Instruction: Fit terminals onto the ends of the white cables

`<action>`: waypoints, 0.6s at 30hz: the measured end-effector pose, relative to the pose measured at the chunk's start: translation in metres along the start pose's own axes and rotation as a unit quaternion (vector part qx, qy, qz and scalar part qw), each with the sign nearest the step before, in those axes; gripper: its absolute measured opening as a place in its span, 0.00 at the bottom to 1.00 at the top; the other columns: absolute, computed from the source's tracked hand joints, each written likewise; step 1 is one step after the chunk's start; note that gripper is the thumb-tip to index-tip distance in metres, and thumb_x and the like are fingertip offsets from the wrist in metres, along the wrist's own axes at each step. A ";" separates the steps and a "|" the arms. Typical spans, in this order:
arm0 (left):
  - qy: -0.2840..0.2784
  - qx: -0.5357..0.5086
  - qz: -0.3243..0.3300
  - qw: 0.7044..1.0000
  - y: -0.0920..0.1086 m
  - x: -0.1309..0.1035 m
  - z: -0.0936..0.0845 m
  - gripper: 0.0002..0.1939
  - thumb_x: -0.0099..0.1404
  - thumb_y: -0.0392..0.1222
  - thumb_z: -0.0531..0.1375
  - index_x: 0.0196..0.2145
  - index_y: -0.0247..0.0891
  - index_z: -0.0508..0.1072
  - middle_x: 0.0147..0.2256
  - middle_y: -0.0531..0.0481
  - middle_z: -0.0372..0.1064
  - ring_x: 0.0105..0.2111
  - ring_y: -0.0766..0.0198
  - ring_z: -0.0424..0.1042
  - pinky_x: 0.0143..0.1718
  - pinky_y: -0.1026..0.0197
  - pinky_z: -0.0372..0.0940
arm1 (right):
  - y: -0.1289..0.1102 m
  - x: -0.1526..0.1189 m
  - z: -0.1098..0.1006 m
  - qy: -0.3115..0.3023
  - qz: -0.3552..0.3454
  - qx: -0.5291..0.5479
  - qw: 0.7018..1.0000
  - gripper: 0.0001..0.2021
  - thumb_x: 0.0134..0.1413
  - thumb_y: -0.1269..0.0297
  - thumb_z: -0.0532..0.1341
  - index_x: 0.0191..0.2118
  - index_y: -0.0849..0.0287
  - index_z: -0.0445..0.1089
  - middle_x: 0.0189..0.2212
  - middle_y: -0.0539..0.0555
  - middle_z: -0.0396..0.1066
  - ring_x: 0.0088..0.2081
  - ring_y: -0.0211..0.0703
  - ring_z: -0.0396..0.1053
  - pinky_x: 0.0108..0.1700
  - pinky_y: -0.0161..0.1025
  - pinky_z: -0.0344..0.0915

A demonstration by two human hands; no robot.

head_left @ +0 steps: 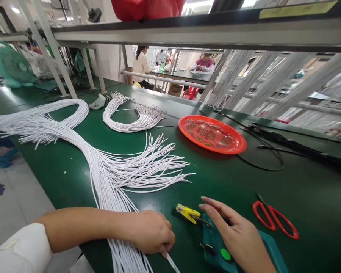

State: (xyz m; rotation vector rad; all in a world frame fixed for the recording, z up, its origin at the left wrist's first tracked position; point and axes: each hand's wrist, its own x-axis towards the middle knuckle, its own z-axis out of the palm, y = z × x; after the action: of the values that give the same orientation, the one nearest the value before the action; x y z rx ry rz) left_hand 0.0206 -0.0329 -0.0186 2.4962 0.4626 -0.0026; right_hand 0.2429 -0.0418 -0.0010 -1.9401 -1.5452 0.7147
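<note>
Low in the view my left hand (153, 231) is closed, pinching one or a few white wires (172, 262) that run down out of the picture. Its forearm crosses a large bundle of loose white wires (102, 168), whose ends fan out to the right. My right hand (238, 235) reaches over a teal box-shaped device (211, 248) with a green round button (226, 254). Its visible fingers are stretched out with nothing seen between them; some are hidden. Left of the fingertips sits a small yellow-handled tool (188, 213), touching or just above the device.
Red-handled scissors (275, 222) lie at right. Beyond are a red oval tray (184, 131), a curved wire bundle (127, 127) and black cables (295, 146). A metal shelf (187, 36) spans overhead; a teal fan (10, 62) stands far left. Two people sit in the background.
</note>
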 end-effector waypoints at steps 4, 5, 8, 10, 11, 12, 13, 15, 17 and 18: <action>0.045 -0.146 -0.115 0.982 0.000 0.010 -0.007 0.07 0.56 0.41 0.58 0.34 0.39 0.71 0.26 0.55 0.69 0.26 0.69 0.67 0.26 0.71 0.58 | 0.002 0.000 0.001 0.000 0.001 0.002 1.000 0.25 0.38 0.41 0.55 0.36 0.54 0.74 0.37 0.54 0.74 0.40 0.50 0.70 0.44 0.42 0.66; 0.069 -0.172 -0.126 0.975 -0.001 0.013 -0.009 0.08 0.56 0.42 0.58 0.35 0.40 0.72 0.27 0.55 0.69 0.27 0.70 0.67 0.27 0.71 0.58 | 0.002 0.001 0.001 0.000 0.000 0.002 1.000 0.25 0.38 0.41 0.55 0.35 0.55 0.74 0.37 0.55 0.74 0.40 0.50 0.70 0.44 0.42 0.66; 0.109 -0.212 -0.130 0.962 -0.004 0.019 -0.012 0.07 0.56 0.41 0.58 0.33 0.39 0.74 0.29 0.54 0.70 0.30 0.70 0.67 0.31 0.72 0.58 | -0.001 0.001 0.001 -0.004 0.004 0.002 1.000 0.25 0.37 0.41 0.55 0.35 0.54 0.75 0.37 0.55 0.74 0.41 0.50 0.70 0.44 0.43 0.66; 0.099 -0.237 -0.128 0.958 -0.006 0.020 -0.013 0.07 0.56 0.39 0.58 0.32 0.39 0.75 0.29 0.54 0.71 0.29 0.70 0.67 0.30 0.72 0.59 | -0.003 0.001 0.000 -0.003 0.012 0.001 1.000 0.25 0.36 0.41 0.55 0.34 0.54 0.75 0.37 0.55 0.74 0.41 0.50 0.70 0.44 0.43 0.65; 0.088 -0.248 -0.124 0.957 -0.007 0.020 -0.014 0.07 0.56 0.40 0.58 0.32 0.39 0.75 0.29 0.55 0.71 0.28 0.71 0.66 0.29 0.72 0.58 | -0.003 0.001 0.000 -0.003 0.016 -0.001 1.000 0.25 0.35 0.41 0.55 0.34 0.54 0.75 0.37 0.55 0.74 0.41 0.50 0.70 0.44 0.43 0.65; 0.078 -0.255 -0.116 0.957 -0.008 0.020 -0.015 0.07 0.56 0.40 0.58 0.33 0.39 0.75 0.29 0.55 0.71 0.27 0.71 0.66 0.29 0.72 0.58 | -0.004 0.001 0.000 -0.004 0.019 -0.004 1.000 0.25 0.35 0.40 0.55 0.34 0.54 0.75 0.37 0.55 0.74 0.41 0.50 0.70 0.44 0.43 0.66; 0.070 -0.255 -0.107 0.958 -0.009 0.019 -0.016 0.08 0.56 0.41 0.58 0.33 0.39 0.75 0.29 0.55 0.71 0.28 0.71 0.67 0.29 0.72 0.58 | -0.004 0.000 -0.001 -0.004 0.020 -0.008 1.000 0.25 0.35 0.40 0.55 0.34 0.54 0.75 0.37 0.55 0.74 0.41 0.50 0.70 0.44 0.43 0.66; 0.070 -0.241 -0.095 0.963 -0.011 0.019 -0.019 0.09 0.57 0.41 0.57 0.34 0.39 0.75 0.31 0.54 0.72 0.30 0.69 0.67 0.30 0.72 0.58 | -0.002 0.000 -0.001 -0.005 0.015 -0.017 1.000 0.25 0.36 0.41 0.55 0.34 0.53 0.75 0.38 0.54 0.74 0.41 0.50 0.70 0.44 0.43 0.66; 0.084 -0.227 -0.093 0.966 -0.011 0.020 -0.022 0.11 0.58 0.41 0.55 0.37 0.39 0.74 0.33 0.52 0.72 0.31 0.69 0.67 0.31 0.71 0.58 | -0.001 0.000 -0.001 -0.004 0.002 -0.021 1.000 0.24 0.37 0.41 0.55 0.34 0.53 0.75 0.37 0.54 0.74 0.41 0.50 0.70 0.43 0.43 0.66; 0.092 -0.224 -0.094 0.966 -0.011 0.021 -0.022 0.11 0.59 0.40 0.55 0.38 0.39 0.74 0.34 0.52 0.72 0.31 0.69 0.67 0.31 0.71 0.58 | 0.000 0.000 -0.001 -0.004 -0.005 -0.019 1.000 0.24 0.38 0.41 0.54 0.34 0.53 0.74 0.37 0.54 0.74 0.41 0.50 0.70 0.43 0.43 0.66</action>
State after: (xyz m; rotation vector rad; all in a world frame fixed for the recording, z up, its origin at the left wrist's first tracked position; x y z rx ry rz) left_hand 0.0345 -0.0051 -0.0085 2.0089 0.6926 0.2349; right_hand 0.2434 -0.0416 -0.0002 -1.9588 -1.5828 0.6941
